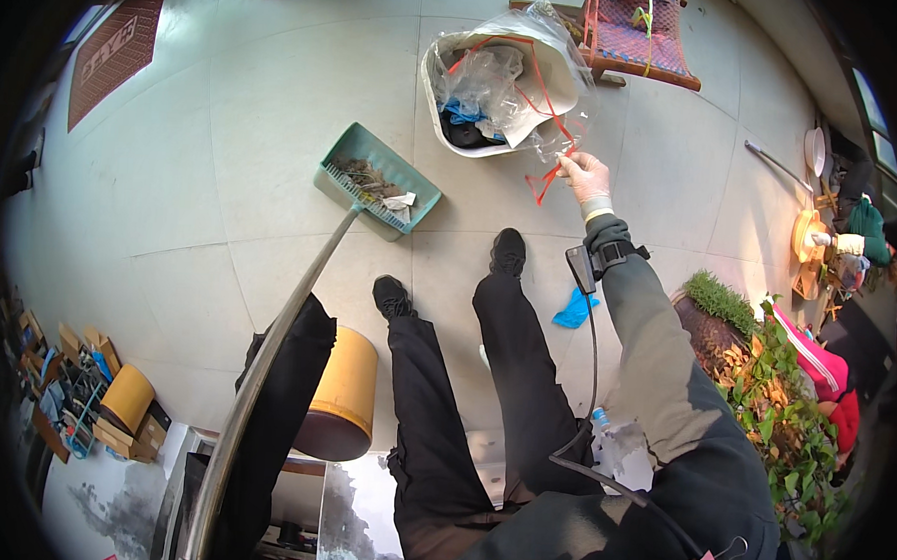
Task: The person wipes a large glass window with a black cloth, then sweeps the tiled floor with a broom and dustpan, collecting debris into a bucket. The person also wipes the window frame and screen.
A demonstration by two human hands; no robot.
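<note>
My right hand (586, 177), in a thin pale glove, pinches a red plastic tie string (545, 185) and the edge of a clear plastic bag. The string runs up over a white waste bin (469, 149) that holds crumpled clear plastic, something blue and dark refuse. My left hand is out of view. A green long-handled dustpan (421, 215) with dirt and paper scraps (370, 179) in it sits on the floor left of the bin. Its metal handle (277, 332) slants down to the lower left edge.
A woven-seat chair (643, 33) stands behind the bin. A blue glove or cloth (575, 309) lies by my right foot. A yellow cylindrical stool (347, 373) is left of my legs. Leafy plants (780, 422) and a seated person in pink (813, 356) are at the right; boxes (122, 438) are at the left.
</note>
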